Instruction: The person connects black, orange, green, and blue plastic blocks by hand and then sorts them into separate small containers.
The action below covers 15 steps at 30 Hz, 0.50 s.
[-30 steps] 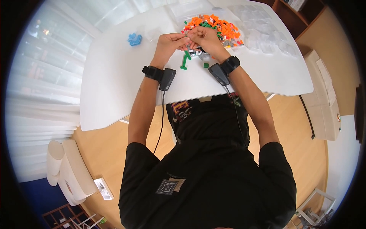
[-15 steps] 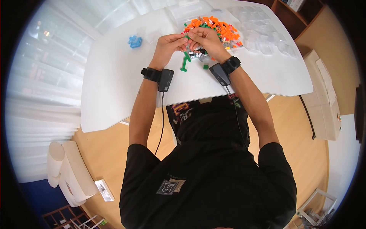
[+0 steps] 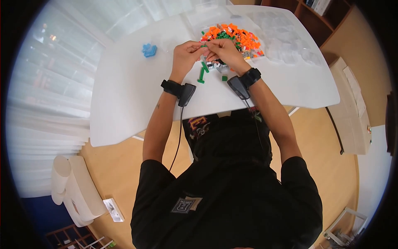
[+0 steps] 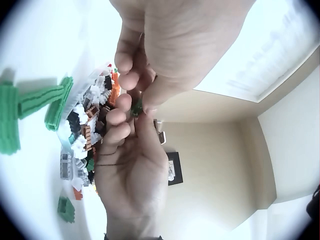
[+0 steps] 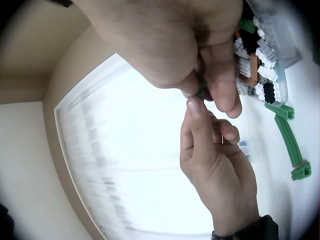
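Both hands meet over the near edge of a heap of small building bricks (image 3: 237, 34). Between their fingertips is a small green brick (image 4: 136, 108), mostly covered by the fingers. My left hand (image 3: 185, 57) pinches it from one side with thumb and fingers, and my right hand (image 3: 229, 53) pinches it from the other. Just below the hands on the table lies a joined green brick piece (image 3: 201, 74), a long bar with a crosspiece at each end. A single green brick (image 3: 224, 78) lies to its right.
The heap mixes orange, green, white, black and brown bricks in a clear tray (image 5: 283, 89). Clear plastic containers (image 3: 290, 45) cover the table's right rear. A light blue brick piece (image 3: 149, 50) stands at the left on the white table (image 3: 128, 87).
The head view has tilted slightly, so table and hands sit a little lower in it. Both hands stay together at the green brick, with small finger movements.
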Each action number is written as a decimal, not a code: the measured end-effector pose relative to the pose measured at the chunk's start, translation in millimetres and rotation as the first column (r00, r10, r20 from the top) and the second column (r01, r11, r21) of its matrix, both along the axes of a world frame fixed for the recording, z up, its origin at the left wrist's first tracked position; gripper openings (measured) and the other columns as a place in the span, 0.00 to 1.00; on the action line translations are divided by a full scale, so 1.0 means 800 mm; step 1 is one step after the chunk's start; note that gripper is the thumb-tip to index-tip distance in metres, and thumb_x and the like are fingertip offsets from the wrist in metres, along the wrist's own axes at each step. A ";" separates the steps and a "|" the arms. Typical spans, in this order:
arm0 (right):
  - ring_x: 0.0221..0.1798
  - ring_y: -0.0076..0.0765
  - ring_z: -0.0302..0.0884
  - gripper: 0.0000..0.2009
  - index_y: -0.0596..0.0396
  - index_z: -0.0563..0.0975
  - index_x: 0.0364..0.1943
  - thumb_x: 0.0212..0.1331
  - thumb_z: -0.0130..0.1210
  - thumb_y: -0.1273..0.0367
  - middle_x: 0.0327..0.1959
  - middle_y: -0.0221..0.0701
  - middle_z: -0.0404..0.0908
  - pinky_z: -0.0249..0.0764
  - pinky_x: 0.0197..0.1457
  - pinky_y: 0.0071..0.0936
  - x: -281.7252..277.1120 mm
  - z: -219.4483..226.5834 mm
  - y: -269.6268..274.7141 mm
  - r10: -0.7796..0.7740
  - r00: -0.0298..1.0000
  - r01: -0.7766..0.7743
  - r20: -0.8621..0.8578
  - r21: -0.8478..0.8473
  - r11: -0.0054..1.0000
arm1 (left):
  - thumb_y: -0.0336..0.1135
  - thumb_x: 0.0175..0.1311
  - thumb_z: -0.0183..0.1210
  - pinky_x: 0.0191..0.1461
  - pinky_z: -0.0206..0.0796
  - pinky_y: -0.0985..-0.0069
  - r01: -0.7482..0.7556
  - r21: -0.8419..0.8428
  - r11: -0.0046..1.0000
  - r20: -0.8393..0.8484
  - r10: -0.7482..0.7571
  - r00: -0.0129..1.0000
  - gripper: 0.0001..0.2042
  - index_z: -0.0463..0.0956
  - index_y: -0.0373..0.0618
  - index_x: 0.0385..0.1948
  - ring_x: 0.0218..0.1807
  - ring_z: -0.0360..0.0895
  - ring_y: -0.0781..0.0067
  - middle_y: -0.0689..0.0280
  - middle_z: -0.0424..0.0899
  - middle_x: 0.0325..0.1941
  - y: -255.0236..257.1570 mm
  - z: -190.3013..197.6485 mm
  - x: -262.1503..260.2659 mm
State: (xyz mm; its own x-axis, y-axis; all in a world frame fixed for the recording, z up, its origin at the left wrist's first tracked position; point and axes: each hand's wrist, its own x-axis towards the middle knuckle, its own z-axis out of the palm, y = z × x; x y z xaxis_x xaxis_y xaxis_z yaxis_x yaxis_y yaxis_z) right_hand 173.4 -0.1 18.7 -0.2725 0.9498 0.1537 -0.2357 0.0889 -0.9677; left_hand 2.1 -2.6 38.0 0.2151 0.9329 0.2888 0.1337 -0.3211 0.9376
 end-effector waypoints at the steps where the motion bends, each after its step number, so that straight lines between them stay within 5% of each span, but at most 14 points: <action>1: 0.29 0.25 0.82 0.12 0.64 0.77 0.40 0.66 0.52 0.67 0.32 0.35 0.82 0.78 0.31 0.17 0.000 0.001 -0.001 0.019 1.000 -0.019 0.005 -0.024 1.000 | 0.28 0.56 0.65 0.25 0.61 0.88 0.002 0.002 1.000 -0.001 -0.002 1.000 0.08 0.80 0.34 0.35 0.22 0.70 0.87 0.69 0.79 0.25 0.003 -0.002 -0.001; 6: 0.33 0.27 0.83 0.13 0.66 0.77 0.43 0.66 0.52 0.67 0.36 0.39 0.83 0.80 0.36 0.17 0.003 0.016 -0.013 0.059 0.995 -0.065 -0.082 -0.081 0.995 | 0.26 0.56 0.64 0.26 0.55 0.85 0.007 0.371 0.928 -0.189 0.068 0.980 0.10 0.82 0.37 0.39 0.24 0.63 0.88 0.73 0.70 0.21 0.009 -0.009 -0.009; 15: 0.35 0.28 0.83 0.13 0.69 0.76 0.46 0.64 0.53 0.70 0.38 0.40 0.82 0.82 0.41 0.16 0.025 0.014 -0.001 0.135 0.966 -0.194 -0.219 -0.273 0.942 | 0.25 0.59 0.61 0.27 0.52 0.86 0.138 0.236 0.962 -0.103 -0.116 0.988 0.13 0.80 0.41 0.47 0.27 0.60 0.88 0.75 0.66 0.25 0.006 -0.005 0.000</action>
State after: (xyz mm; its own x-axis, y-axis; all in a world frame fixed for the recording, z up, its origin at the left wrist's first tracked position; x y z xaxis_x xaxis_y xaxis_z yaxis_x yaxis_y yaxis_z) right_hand 193.5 -1.2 29.6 -0.4212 0.9053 -0.0555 -0.4091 -0.2442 -0.8792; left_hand 1.8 2.1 33.9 0.3616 0.8008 0.4775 0.1552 -0.5567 0.8161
